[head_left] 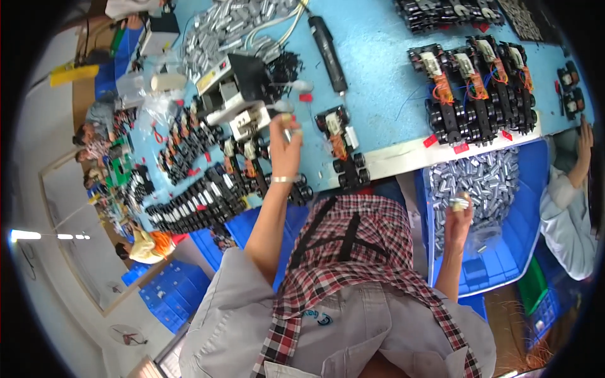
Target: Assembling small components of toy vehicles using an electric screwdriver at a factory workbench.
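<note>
My left hand is raised at the small black and white bench machine, its fingers pinched around a small silver cylinder. The hand is next to the machine's pale metal fixture. My right hand is over the blue bin of loose silver cylinders. Its fingers are closed on a silver piece, partly hidden by the fingertips. Between my hands, a black toy vehicle chassis with an orange circuit board lies at the table's front edge.
A black electric screwdriver lies beyond the chassis. Several wired chassis stand in a row at the right, and more line the left. Silver cylinders are heaped at the back. Another person's arm is at the far right.
</note>
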`<state>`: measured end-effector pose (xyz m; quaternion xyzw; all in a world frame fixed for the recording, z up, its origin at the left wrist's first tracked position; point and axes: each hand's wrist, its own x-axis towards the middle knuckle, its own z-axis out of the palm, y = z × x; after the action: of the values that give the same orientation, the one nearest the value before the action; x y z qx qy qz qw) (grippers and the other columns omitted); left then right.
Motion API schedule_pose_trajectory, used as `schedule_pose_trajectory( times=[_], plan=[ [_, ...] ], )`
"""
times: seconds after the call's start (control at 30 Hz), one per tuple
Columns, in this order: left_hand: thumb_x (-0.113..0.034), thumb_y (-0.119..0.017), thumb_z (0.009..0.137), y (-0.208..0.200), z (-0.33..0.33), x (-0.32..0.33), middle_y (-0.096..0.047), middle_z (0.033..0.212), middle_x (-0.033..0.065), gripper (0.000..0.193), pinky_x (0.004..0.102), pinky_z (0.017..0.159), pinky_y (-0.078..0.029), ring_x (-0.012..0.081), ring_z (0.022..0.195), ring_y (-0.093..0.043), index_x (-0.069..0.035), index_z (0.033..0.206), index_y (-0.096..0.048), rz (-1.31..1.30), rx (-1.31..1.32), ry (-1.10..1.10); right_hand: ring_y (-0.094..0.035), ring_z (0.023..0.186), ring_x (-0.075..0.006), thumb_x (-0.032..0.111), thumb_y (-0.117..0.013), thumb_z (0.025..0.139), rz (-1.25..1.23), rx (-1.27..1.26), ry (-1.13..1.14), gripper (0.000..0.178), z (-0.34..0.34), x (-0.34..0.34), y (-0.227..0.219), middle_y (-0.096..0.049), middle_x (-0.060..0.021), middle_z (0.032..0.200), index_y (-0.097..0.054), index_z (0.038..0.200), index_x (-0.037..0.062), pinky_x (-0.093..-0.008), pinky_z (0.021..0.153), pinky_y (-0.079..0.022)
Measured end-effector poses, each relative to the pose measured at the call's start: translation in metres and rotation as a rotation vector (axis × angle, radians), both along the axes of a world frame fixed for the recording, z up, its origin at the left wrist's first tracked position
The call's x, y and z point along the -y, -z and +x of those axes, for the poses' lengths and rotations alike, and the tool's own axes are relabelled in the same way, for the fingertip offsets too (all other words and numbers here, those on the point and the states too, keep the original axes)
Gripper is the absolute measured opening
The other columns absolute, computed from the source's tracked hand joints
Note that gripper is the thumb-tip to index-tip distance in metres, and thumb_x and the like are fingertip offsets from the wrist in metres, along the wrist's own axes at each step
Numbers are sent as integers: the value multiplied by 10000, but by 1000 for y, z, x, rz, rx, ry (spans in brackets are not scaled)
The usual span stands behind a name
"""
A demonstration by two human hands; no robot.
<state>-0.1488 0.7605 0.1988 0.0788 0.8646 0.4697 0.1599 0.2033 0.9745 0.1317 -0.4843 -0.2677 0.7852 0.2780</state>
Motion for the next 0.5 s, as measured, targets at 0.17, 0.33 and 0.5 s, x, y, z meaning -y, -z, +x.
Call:
schedule_pose_trajectory(
  times=[0.17,0.33,0.5],
  plan=[
    [13,-542,735,-17,63,108,-528,1018,82,424,269,757,-441,176,904,-535,-38,1134,-409,303,602,-288,-542,913,-162,129,-646,719,21,-184,-853,436,-129,71,-76,-555,-78,1001,-485,1113,33,-285,800,-442],
    [6,-520,798,1,41,143,-438,1233,97,458,280,801,-436,207,1061,-476,-75,1221,-365,488,690,-421,-555,905,-150,73,-508,830,80,-90,-1023,374,-239,158,-23,-529,-61,1032,-428,1187,-3,-277,789,-456],
    [42,-470,801,33,41,132,-399,1258,125,467,280,889,-375,198,1097,-444,-36,1243,-341,370,424,-347,-568,817,-120,56,-517,810,-70,66,-965,341,-285,198,0,-582,-60,956,-460,1137,-27,-236,688,-467]
  ],
)
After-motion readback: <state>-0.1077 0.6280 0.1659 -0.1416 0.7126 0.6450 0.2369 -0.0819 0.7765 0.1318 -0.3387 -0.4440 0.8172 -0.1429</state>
